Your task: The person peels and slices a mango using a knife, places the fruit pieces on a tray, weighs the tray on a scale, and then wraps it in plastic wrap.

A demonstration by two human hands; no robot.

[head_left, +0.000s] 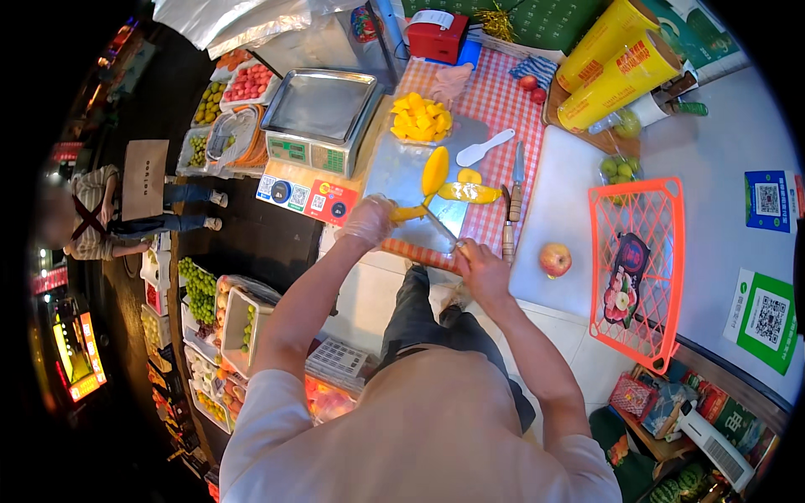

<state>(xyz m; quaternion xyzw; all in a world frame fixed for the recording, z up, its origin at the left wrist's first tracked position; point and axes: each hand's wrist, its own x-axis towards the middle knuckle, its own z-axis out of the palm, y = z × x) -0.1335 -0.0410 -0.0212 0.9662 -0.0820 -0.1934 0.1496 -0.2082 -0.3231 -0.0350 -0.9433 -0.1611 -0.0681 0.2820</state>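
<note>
My left hand (pixel 371 220), in a clear plastic glove, grips a piece of mango (pixel 408 214) at the near left of a grey cutting board (pixel 394 172). My right hand (pixel 482 268) is closed round a knife (pixel 442 226), whose blade slants up-left to the mango. Just beyond the blade a peeled mango slice (pixel 434 170) lies on the board, with another long mango piece (pixel 471 194) to its right. A small mango chunk (pixel 470 176) sits behind that one. Farther back stands a clear tub heaped with mango cubes (pixel 421 119).
Right of the board lie a white spatula (pixel 486 148) and a wooden-handled knife (pixel 516 180). A scale (pixel 314 117) stands at the left. On the white board (pixel 537 243) rests an apple (pixel 554 260), beside a red plastic basket (pixel 636 268). Yellow film rolls (pixel 620 80) lie behind.
</note>
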